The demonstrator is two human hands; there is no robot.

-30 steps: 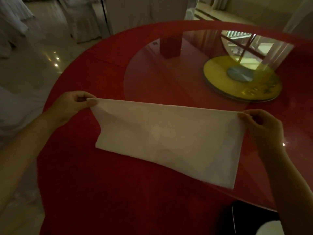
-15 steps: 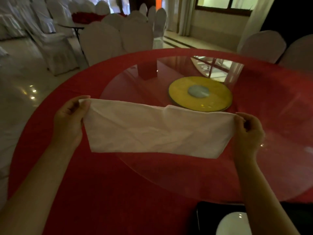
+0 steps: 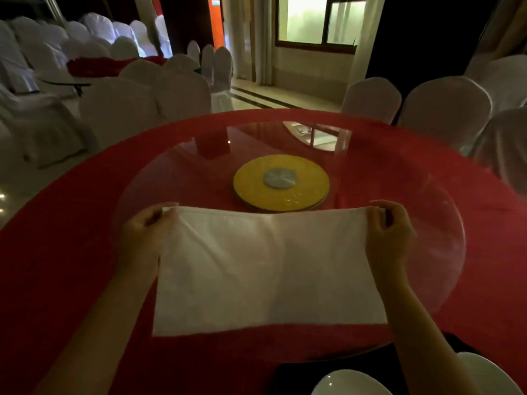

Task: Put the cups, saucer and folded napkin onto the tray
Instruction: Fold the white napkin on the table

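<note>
A white cloth napkin (image 3: 268, 269) hangs as a wide rectangle in front of me, above the red table. My left hand (image 3: 148, 232) pinches its upper left corner and my right hand (image 3: 389, 226) pinches its upper right corner. A faint crease runs down its middle. At the bottom right a black tray (image 3: 299, 374) lies on the table's near edge. Two white dishes sit on it, one (image 3: 348, 384) in the middle and one (image 3: 490, 372) further right, both cut off by the frame. I cannot tell which is a cup or a saucer.
The round table has a red cloth (image 3: 71, 266) and a glass turntable (image 3: 427, 212) on a yellow disc base (image 3: 305, 192). White-covered chairs (image 3: 445, 109) ring the far side. Another set table (image 3: 94, 67) stands back left.
My view has tilted up and the napkin now hangs lower and longer, stretched level between both hands. More of the tray and a second white dish have come into sight.
</note>
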